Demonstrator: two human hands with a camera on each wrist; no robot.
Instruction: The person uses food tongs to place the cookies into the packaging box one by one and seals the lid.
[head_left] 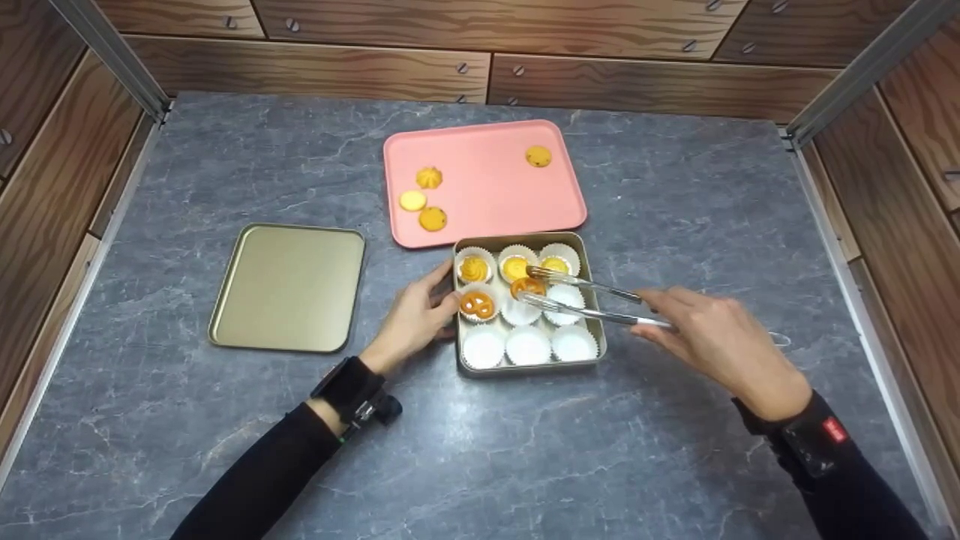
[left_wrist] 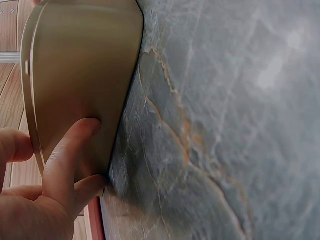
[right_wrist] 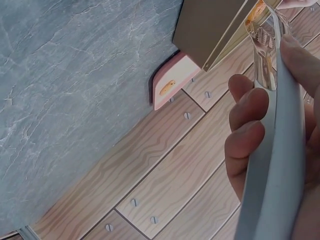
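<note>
The right hand (head_left: 716, 341) grips a pair of metal tongs (head_left: 634, 319), its fingers curled round the handles in the right wrist view. Between the tong tips is a glossy brown pretzel-shaped cookie (head_left: 528, 287), over the middle paper cup (head_left: 520, 310) of a square gold tin (head_left: 532, 369). The left hand (head_left: 416, 315) touches the tin's left side; in the left wrist view its fingers rest against the outer wall. White paper cups line the tin. The back row holds a swirled cookie (head_left: 473, 268) and two yellow cookies, and another pretzel-shaped cookie (head_left: 477, 304) sits in the middle row's left cup.
A pink tray (head_left: 495, 187) behind the tin carries several cookies, three at its left and a speckled one (head_left: 538, 156) at the upper right. The gold lid (head_left: 289, 289) lies to the left on the grey marbled table (head_left: 420, 457). Wood-patterned panels (head_left: 375, 71) enclose the table.
</note>
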